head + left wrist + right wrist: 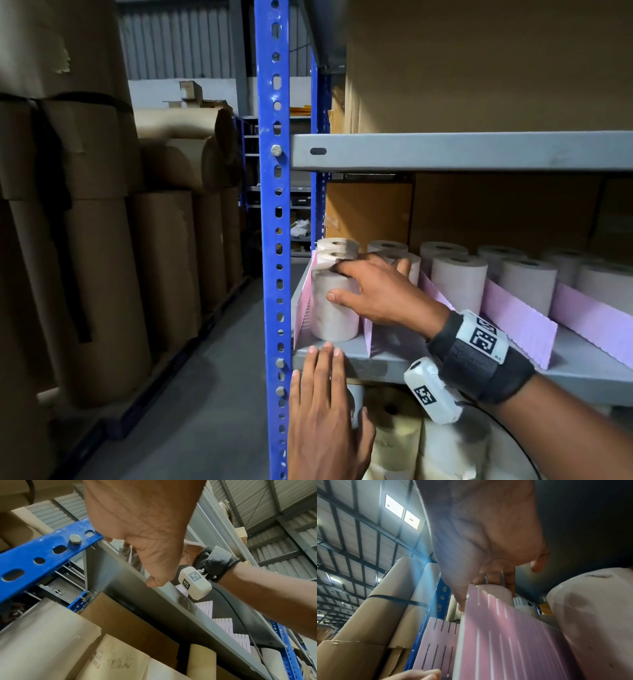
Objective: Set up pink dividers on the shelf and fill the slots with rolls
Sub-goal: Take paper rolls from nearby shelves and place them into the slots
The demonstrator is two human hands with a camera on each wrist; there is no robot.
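At front of leftmost slot: right hand (373,291), fingers over the top and thumb against the side of one upright pale paper roll (334,308), holding it. Left hand (323,404): flat, fingers straight, tips touching the front lip of the grey metal shelf (582,370), holding nothing.

Progress, judged: late stage. Pink slotted plastic dividers (517,322): five visible, standing front to back. Rolls on shelf: about eleven visible; the far right is cut off. Leftmost slot: three, apparently full. Second slot: two at the rear, front bare; further slots also have bare fronts. Remaining: front positions, probably.
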